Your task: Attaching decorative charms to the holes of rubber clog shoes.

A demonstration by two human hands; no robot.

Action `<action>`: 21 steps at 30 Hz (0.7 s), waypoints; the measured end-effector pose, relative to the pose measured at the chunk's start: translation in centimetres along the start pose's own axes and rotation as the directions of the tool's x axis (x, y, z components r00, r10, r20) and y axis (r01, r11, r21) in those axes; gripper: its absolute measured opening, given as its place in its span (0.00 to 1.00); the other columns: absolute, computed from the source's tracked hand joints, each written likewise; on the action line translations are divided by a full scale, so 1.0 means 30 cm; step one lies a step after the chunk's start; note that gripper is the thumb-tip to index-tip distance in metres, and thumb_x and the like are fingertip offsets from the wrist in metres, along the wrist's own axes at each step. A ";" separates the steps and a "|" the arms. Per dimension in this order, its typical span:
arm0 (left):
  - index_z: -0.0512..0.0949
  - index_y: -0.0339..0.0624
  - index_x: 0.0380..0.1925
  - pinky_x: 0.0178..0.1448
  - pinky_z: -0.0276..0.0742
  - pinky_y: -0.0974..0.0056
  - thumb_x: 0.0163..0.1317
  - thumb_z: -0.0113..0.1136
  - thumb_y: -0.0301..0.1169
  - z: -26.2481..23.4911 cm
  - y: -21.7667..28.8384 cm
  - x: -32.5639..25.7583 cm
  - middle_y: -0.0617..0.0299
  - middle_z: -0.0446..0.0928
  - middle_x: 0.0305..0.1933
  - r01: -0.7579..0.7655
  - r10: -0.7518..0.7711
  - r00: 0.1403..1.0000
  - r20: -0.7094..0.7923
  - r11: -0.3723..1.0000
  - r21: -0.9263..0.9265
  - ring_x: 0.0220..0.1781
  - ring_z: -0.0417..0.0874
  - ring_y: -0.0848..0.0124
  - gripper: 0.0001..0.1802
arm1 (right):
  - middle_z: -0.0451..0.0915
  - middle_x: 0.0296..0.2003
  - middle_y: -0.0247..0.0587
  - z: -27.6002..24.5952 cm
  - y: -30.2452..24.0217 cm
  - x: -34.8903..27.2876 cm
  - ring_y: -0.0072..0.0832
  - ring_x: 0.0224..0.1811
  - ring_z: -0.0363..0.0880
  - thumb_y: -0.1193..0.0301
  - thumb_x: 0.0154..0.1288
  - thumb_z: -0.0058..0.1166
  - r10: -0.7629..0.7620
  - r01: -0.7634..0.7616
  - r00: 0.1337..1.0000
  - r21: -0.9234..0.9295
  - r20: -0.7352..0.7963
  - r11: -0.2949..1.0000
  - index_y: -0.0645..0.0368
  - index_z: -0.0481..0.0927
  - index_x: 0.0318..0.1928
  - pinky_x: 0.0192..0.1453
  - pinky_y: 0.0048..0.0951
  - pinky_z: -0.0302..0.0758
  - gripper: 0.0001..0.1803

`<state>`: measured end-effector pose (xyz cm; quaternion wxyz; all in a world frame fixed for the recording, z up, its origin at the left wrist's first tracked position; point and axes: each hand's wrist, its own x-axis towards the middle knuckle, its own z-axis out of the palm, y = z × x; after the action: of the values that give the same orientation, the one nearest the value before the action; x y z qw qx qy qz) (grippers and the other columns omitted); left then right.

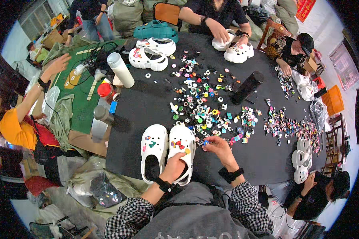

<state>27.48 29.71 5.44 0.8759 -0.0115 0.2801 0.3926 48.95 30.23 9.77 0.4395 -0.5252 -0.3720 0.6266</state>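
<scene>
Two white clogs stand side by side at the near edge of the black table, toes pointing away. My left hand [174,169] grips the right clog [182,137], its thumb over the upper and its other fingers hidden in the foot opening. That clog carries a red bow-like charm and a yellow one. Colourful charms also sit on the left clog [154,137], which no hand holds. Just right of the pair, my right hand [220,149] pinches a small blue charm [205,143] between thumb and fingertips, apart from the shoe.
A broad spread of loose charms [203,113] covers the table's middle. A black bottle [248,87], a white tumbler [121,70] and a red-lidded jar [105,91] stand around it. More white clogs [148,59] lie farther off. Several people work around the table, one handling clogs opposite.
</scene>
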 end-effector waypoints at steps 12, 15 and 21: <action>0.71 0.29 0.50 0.63 0.68 0.60 0.61 0.49 0.22 -0.044 -0.009 0.027 0.54 0.75 0.51 -0.040 0.039 0.999 -0.012 0.999 -0.016 0.54 0.76 0.63 0.16 | 0.79 0.41 0.37 -0.010 0.016 -0.007 0.23 0.42 0.80 0.77 0.62 0.56 -0.005 0.002 0.999 -0.078 -0.036 0.997 0.66 0.75 0.50 0.49 0.23 0.76 0.15; 0.70 0.29 0.50 0.63 0.68 0.60 0.61 0.48 0.21 -0.037 -0.006 0.028 0.53 0.75 0.52 -0.012 0.012 1.000 -0.007 0.998 -0.055 0.54 0.75 0.63 0.16 | 0.80 0.40 0.37 -0.020 0.040 -0.009 0.22 0.43 0.79 0.77 0.61 0.56 -0.035 0.028 0.997 -0.109 -0.067 0.994 0.66 0.75 0.49 0.47 0.22 0.75 0.15; 0.72 0.27 0.50 0.63 0.69 0.60 0.63 0.51 0.22 -0.066 -0.021 0.024 0.53 0.76 0.53 -0.100 0.103 0.994 -0.034 0.991 0.088 0.55 0.76 0.63 0.15 | 0.79 0.43 0.35 -0.037 0.066 -0.006 0.20 0.43 0.78 0.77 0.61 0.56 -0.025 0.015 0.997 -0.145 -0.073 0.989 0.64 0.76 0.48 0.47 0.22 0.75 0.14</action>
<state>27.34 29.30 3.30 0.8490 0.0330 0.3137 0.4240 49.74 29.40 7.81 0.4203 -0.5748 -0.4049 0.5736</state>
